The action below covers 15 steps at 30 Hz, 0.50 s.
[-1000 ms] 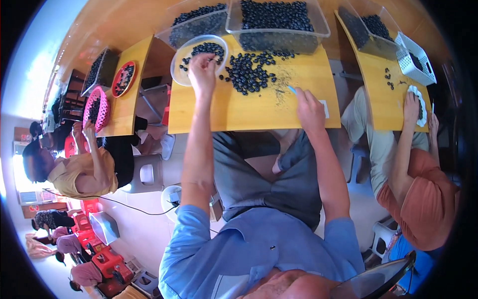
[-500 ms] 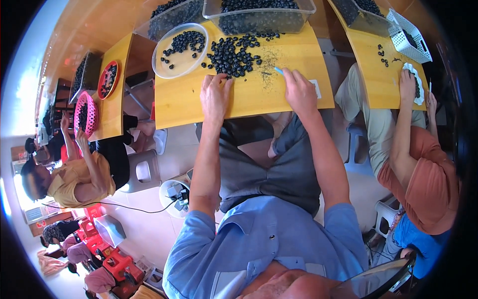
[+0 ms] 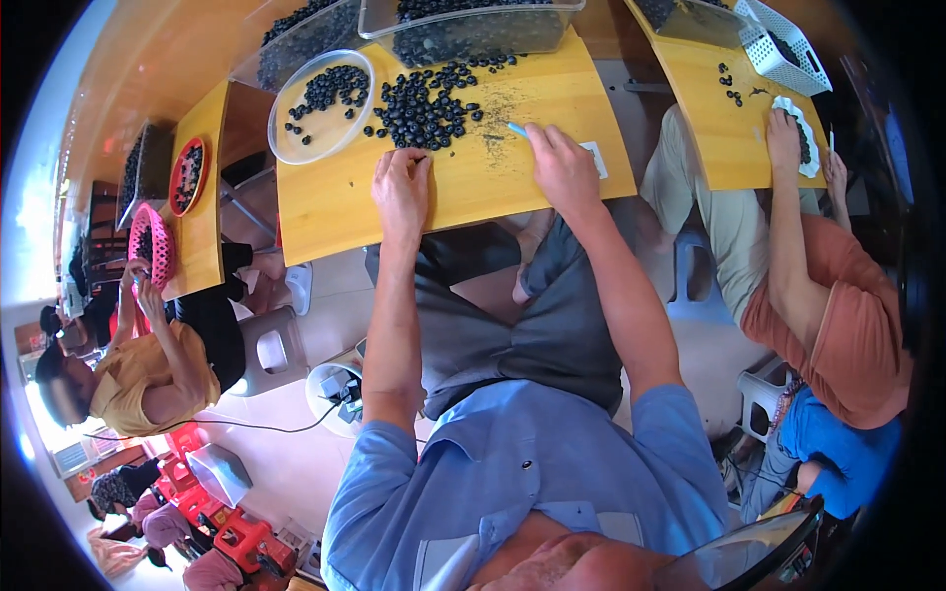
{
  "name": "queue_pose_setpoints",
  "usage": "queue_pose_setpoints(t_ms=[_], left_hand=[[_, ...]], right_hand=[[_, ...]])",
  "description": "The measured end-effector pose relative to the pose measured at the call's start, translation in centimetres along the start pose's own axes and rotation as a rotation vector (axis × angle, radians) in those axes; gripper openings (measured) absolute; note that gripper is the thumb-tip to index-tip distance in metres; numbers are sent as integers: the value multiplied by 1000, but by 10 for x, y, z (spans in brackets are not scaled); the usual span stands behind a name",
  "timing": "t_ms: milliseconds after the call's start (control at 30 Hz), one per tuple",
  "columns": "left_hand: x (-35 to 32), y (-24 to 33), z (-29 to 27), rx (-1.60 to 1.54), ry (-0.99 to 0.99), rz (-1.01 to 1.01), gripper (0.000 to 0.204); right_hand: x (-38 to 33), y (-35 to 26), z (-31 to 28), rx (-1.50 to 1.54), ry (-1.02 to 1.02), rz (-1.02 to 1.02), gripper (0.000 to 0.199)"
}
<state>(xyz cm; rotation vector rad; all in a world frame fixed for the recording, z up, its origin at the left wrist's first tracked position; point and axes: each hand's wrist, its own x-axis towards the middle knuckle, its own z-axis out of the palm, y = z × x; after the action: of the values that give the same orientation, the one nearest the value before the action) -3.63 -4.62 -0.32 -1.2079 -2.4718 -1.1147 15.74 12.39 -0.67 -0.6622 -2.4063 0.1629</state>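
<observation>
A heap of small, dark, round pieces [image 3: 426, 108], like beads or berries, lies on the yellow table [image 3: 463, 192]. At the heap's near edge is my left hand [image 3: 400, 195], thumb and fingers pinched together; what sits between the fingertips is too small to make out. My right hand [image 3: 564, 173] is closed on a slim light-blue tool [image 3: 517, 129], whose far end is hidden or too fine to see. Its tip points toward the heap, over scattered dark crumbs [image 3: 496, 118]. A round clear tray [image 3: 286, 145] left of the heap holds more dark pieces.
Clear bins [image 3: 473, 39] full of dark pieces stand along the far edge. A white card [image 3: 594, 160] lies beyond my right hand. People work at side tables, with a pink basket [image 3: 163, 246] and red tray [image 3: 178, 197] left, a white basket [image 3: 778, 61] right.
The whole view has shifted, so the table sits further left and slightly higher. Both hands stay near the heap; the right still holds the blue tool. The person at left has brought both hands together.
</observation>
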Motion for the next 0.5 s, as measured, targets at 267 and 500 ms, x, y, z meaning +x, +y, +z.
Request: queue_pose_setpoints(t_ms=[267,500], left_hand=[[2,31,4,-314,-15,-136,15],[9,58,37,-534,-82,-135,19]], right_hand=[[0,0,-3,4,10,-10,29],[1,-2,-5,-2,-3,5,27]])
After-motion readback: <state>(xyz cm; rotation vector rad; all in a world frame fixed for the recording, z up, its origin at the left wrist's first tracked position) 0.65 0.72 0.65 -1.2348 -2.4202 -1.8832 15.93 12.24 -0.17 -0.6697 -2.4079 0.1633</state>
